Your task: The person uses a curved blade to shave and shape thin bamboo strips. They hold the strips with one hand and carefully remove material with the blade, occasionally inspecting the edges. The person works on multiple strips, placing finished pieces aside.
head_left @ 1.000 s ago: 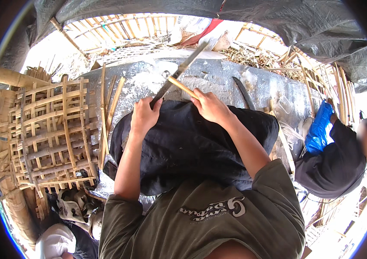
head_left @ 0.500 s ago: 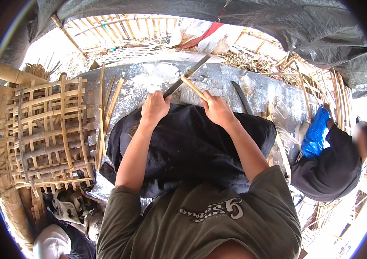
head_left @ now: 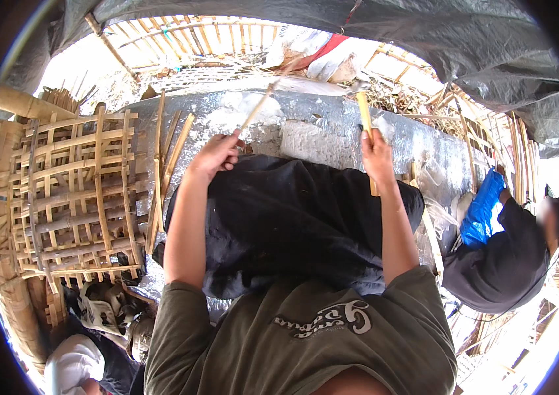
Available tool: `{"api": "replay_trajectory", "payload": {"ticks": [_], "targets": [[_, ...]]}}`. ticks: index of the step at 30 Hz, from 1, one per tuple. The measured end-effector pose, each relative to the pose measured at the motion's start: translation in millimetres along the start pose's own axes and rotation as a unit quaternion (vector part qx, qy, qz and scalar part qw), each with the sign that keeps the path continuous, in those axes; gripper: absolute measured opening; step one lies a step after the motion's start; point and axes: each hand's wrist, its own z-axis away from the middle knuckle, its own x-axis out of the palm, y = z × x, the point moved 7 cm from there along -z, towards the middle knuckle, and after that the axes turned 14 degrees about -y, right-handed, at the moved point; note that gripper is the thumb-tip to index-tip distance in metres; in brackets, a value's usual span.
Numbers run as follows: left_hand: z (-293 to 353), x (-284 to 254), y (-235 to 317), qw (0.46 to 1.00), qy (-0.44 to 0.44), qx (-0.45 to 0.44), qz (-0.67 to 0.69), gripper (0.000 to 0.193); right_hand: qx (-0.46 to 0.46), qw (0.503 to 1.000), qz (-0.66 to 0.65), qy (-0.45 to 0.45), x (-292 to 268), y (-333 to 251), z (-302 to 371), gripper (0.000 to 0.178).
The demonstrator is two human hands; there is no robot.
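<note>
My left hand [head_left: 217,153]: fingers pinching a slim, blurred blade [head_left: 257,110], angled out over grey sheeting [head_left: 332,105] | right hand [head_left: 377,155]: fingers wrapped round a yellow-handled tool [head_left: 365,113], well apart from it | good form, I'd say: steady the blade, knuckles off its edge

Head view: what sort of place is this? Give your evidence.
Probably a makeshift, open-sided workshop: a yellow-handled hammer in the right hand, bamboo lattice panels at left, and a dark tarpaulin hung overhead.
</note>
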Motion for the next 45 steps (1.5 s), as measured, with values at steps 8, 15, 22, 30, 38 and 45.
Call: {"api": "replay_trajectory", "payload": {"ticks": [8, 15, 22, 30, 38, 45], "targets": [[30.6, -67.0, 7.2, 0.962, -0.184, 0.071, 0.188, 0.042, 0.142, 0.935, -0.317, -0.069, -19.5, 34.7, 27.6, 0.026], [48.6, -83.6, -13.8, 0.967, -0.156, 0.048, 0.196, 0.041, 0.179, 0.927, -0.319, -0.079, -16.0, 41.2, 40.6, 0.029], [52.8, -117.3, -42.3, 0.982, -0.087, 0.008, 0.168, 0.043, 0.172, 0.934, -0.298, -0.094, -12.4, 38.0, 41.0, 0.029], [43.3, -199.8, -104.5, 0.891, 0.269, -0.045, -0.362, 0.06, 0.176, 0.949, -0.245, -0.094, -13.1, 42.8, 44.5, 0.03], [41.9, -199.3, -160.2, 0.992, 0.108, 0.018, 0.063, 0.056, 0.174, 0.953, -0.229, -0.096, -15.1, 42.1, 47.4, 0.031], [61.4, -176.9, -149.3, 0.971, -0.009, 0.059, 0.23, 0.046, 0.184, 0.95, -0.231, -0.102, -7.4, 36.2, 49.5, 0.032]]}}
